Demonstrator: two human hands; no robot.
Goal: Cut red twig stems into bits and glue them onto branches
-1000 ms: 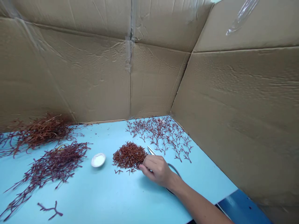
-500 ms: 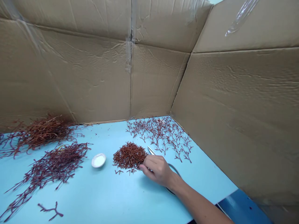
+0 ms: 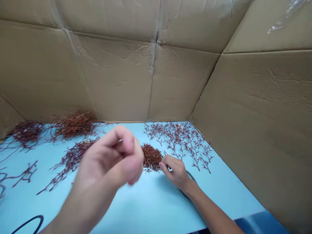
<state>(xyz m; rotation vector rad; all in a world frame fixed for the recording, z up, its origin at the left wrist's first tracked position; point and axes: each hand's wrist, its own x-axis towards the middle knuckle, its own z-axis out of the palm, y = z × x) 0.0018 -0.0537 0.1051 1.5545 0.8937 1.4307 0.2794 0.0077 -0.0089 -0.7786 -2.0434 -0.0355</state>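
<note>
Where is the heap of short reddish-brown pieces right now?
In the head view, the heap sits a little below the picture's middle on the blue tabletop, between the left hand and the right hand.

The left hand (image 3: 110,159) hangs curled and blurred above the blue table (image 3: 146,204); from here I can't tell whether it pinches anything. The right hand (image 3: 175,170) lies across the scissors (image 3: 166,152), beside a heap of short reddish twigs (image 3: 151,156), with branched sprigs (image 3: 179,136) spread out near the cardboard wall (image 3: 122,78).
</note>
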